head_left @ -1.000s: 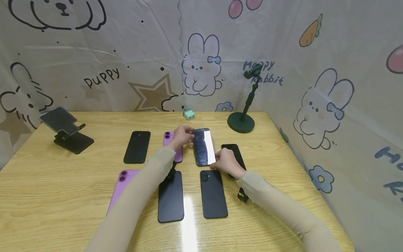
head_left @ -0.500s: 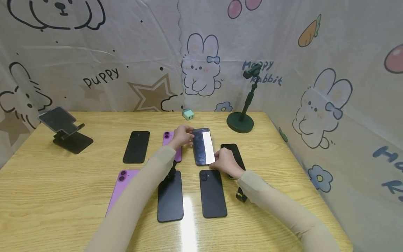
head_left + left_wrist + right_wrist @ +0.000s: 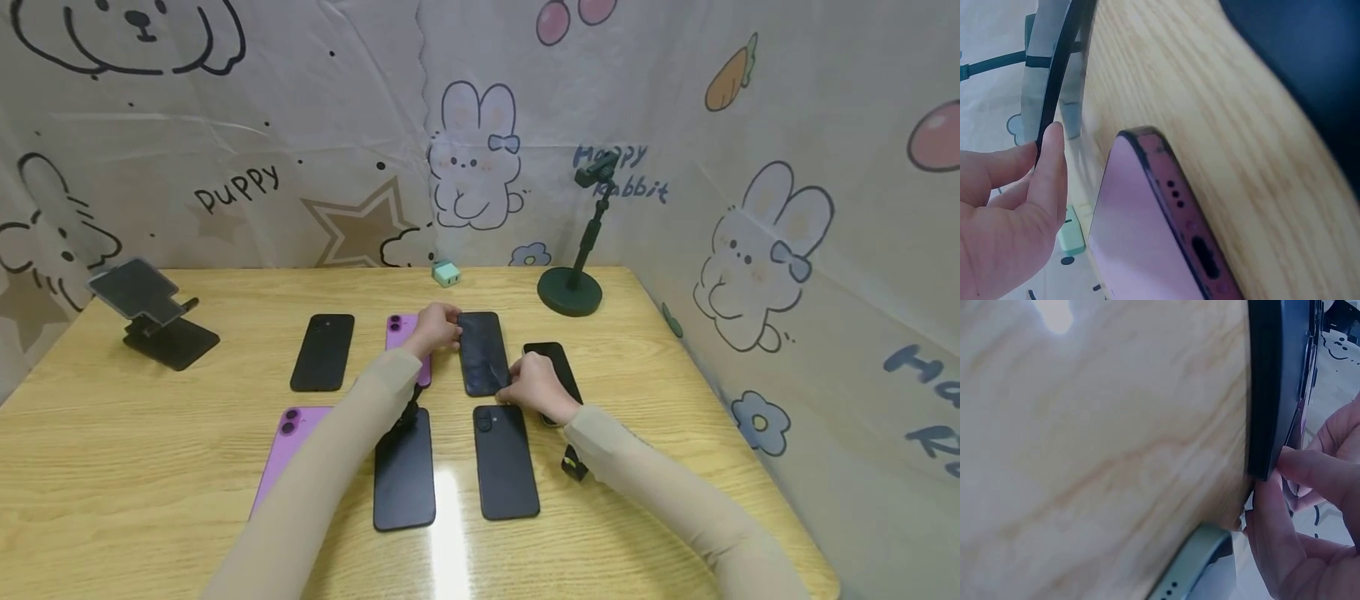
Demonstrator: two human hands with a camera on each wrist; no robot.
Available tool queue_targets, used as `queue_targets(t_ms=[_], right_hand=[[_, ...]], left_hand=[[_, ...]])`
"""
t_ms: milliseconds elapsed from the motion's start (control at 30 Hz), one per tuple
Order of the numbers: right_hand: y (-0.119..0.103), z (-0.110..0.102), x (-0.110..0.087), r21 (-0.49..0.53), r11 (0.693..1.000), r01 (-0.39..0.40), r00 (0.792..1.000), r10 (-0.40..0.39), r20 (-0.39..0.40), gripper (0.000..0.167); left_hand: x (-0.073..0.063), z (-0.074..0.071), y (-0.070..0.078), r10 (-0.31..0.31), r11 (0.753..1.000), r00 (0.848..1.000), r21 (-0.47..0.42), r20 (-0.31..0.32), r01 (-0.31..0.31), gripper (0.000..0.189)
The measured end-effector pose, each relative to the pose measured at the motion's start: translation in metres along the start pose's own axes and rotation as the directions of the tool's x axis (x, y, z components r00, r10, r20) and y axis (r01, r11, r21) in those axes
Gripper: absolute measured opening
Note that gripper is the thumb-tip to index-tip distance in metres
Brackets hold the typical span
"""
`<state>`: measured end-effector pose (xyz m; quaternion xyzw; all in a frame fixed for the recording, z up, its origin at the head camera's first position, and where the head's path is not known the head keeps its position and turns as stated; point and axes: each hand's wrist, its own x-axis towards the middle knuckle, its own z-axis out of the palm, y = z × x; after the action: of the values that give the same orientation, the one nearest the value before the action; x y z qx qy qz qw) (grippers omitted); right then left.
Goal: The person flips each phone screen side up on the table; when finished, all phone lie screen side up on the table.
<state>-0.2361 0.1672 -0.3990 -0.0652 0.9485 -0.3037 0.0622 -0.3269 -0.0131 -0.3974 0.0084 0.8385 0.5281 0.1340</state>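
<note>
The dark smartphone (image 3: 483, 357) is pinched at its far left corner by the left hand (image 3: 435, 328) and at its near right corner by the right hand (image 3: 538, 387). It is positioned between a purple smartphone (image 3: 396, 342) and a black smartphone (image 3: 565, 375); contact with the table (image 3: 165, 450) cannot be determined.

My left hand (image 3: 437, 327) and right hand (image 3: 537, 386) pinch a dark, glossy phone (image 3: 482, 352) by its far-left and near-right corners, smooth face up, toward the table's (image 3: 187, 458) far edge.

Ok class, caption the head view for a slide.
Left hand and right hand hold a dark phone amid other phones on a wooden table.
</note>
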Motion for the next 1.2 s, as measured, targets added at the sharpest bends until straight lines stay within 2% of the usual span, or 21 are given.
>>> queue_targets(t_ms=[200,233,267,367,433,467,500,533,600,667,800,833,867,933,1000,1067,1100,1200], right_hand=[[0.002,-0.002,0.0,0.0,1.0,-0.002,1.0,0.002,0.016,0.024],[0.002,-0.002,0.0,-0.002,1.0,-0.001,1.0,0.001,0.015,0.023],[0.003,-0.002,0.0,-0.001,1.0,-0.001,1.0,0.001,0.015,0.022],[0.004,-0.003,0.0,0.001,1.0,0.005,1.0,-0.005,0.015,0.02],[0.004,-0.003,-0.001,0.004,1.0,0.007,1.0,-0.007,0.018,0.019],[0.004,-0.003,0.0,0.001,1.0,0.007,1.0,-0.007,0.015,0.018],[0.004,-0.002,0.0,-0.002,1.0,0.007,1.0,-0.007,0.017,0.017],[0.004,-0.002,0.0,-0.008,1.0,0.008,1.0,-0.008,0.014,0.017],[0.003,-0.001,0.0,-0.011,1.0,0.004,1.0,-0.003,0.017,0.02],[0.004,0.0,0.002,-0.016,1.0,0.002,1.0,-0.001,0.021,0.025],[0.004,0.003,0.004,-0.026,1.0,-0.014,1.0,0.015,0.027,0.032],[0.004,0.003,0.004,-0.029,0.999,-0.02,0.999,0.021,0.025,0.034],[0.004,0.004,0.004,-0.031,0.999,-0.026,0.999,0.027,0.019,0.037],[0.004,0.004,0.005,-0.035,0.999,-0.036,0.999,0.036,0.015,0.04],[0.004,0.004,0.005,-0.031,0.999,-0.04,0.999,0.04,0.015,0.042],[0.003,0.004,0.006,-0.028,0.999,-0.039,0.999,0.039,0.015,0.042],[0.003,0.004,0.006,-0.028,0.999,-0.037,0.999,0.038,0.016,0.042],[0.002,0.003,0.006,-0.034,0.999,-0.028,0.999,0.029,0.019,0.043]], left_hand=[[0.007,0.004,-0.002,-0.013,0.993,0.999,0.116,0.034,0.009,0.048],[0.01,0.005,-0.004,0.004,0.99,0.999,0.139,0.04,-0.01,0.047],[0.023,0.007,-0.015,0.036,0.987,0.999,0.157,0.041,-0.042,0.045],[0.068,0.016,-0.047,0.073,0.972,0.995,0.22,0.062,-0.085,0.045],[0.105,0.023,-0.075,0.114,0.959,0.992,0.256,0.056,-0.125,0.045],[0.121,0.027,-0.087,0.115,0.955,0.992,0.27,0.05,-0.124,0.045],[0.128,0.028,-0.09,0.098,0.952,0.994,0.287,0.049,-0.108,0.046],[0.132,0.03,-0.094,0.114,0.947,0.993,0.3,0.035,-0.119,0.045],[0.135,0.031,-0.096,0.104,0.934,0.994,0.342,0.022,-0.105,0.044],[0.136,0.032,-0.098,0.125,0.912,0.992,0.394,-0.007,-0.112,0.044],[0.141,0.031,-0.105,0.188,0.86,0.982,0.488,-0.032,-0.149,0.044],[0.146,0.032,-0.111,0.222,0.849,0.974,0.502,-0.048,-0.168,0.044],[0.148,0.032,-0.113,0.21,0.852,0.977,0.496,-0.025,-0.17,0.047],[0.151,0.032,-0.115,0.209,0.846,0.978,0.505,-0.018,-0.171,0.047],[0.153,0.033,-0.115,0.207,0.842,0.978,0.515,-0.032,-0.161,0.046],[0.15,0.03,-0.112,0.183,0.854,0.983,0.495,-0.003,-0.157,0.05],[0.147,0.031,-0.11,0.196,0.849,0.98,0.504,-0.022,-0.158,0.049],[0.136,0.026,-0.102,0.15,0.875,0.989,0.466,0.001,-0.133,0.052]])
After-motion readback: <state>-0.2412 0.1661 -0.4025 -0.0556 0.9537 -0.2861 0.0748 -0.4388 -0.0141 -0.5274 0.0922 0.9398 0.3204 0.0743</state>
